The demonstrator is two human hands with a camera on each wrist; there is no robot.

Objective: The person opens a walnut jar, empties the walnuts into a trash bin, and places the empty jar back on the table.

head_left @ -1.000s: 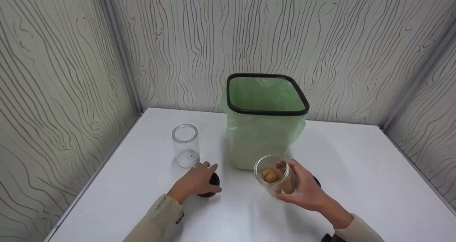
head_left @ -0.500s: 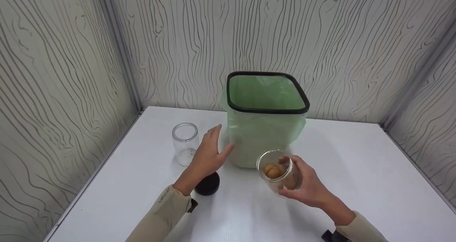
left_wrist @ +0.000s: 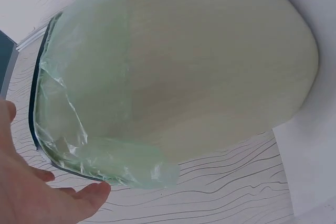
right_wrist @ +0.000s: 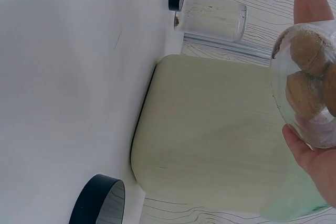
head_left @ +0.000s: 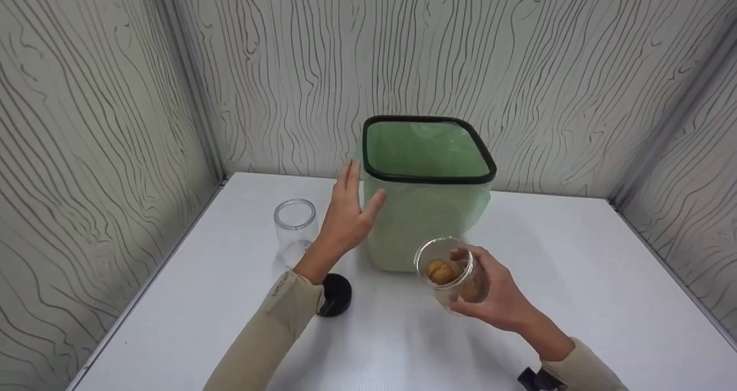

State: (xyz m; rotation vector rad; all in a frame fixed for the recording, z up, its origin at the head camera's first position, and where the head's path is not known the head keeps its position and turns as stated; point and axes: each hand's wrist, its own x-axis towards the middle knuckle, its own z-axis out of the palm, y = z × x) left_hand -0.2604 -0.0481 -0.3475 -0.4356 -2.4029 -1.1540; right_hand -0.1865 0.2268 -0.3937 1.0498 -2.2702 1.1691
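My right hand point(head_left: 498, 296) grips a clear jar point(head_left: 447, 298), tilted, with its open mouth toward the bin. Several walnuts point(head_left: 441, 271) lie inside it, and they show through the jar's bottom in the right wrist view. My left hand point(head_left: 349, 215) is raised, fingers straight and thumb spread, at the left side of a bin point(head_left: 426, 224) with a black rim and a green liner point(left_wrist: 84, 93). In the left wrist view its fingertips are close to the rim; whether they touch cannot be told. Under the left sleeve lies a black lid point(head_left: 337, 295), partly covered.
A second clear jar point(head_left: 295, 230), uncapped, stands left of the bin, partly behind my left forearm. Another dark lid point(right_wrist: 100, 200) shows on the white table point(head_left: 564, 253) in the right wrist view. Patterned panels point(head_left: 299, 63) enclose the table's back and sides.
My left hand has left the black lid on the table and moved up and forward to the bin's left side. The right hand has barely shifted, still holding the jar of walnuts.
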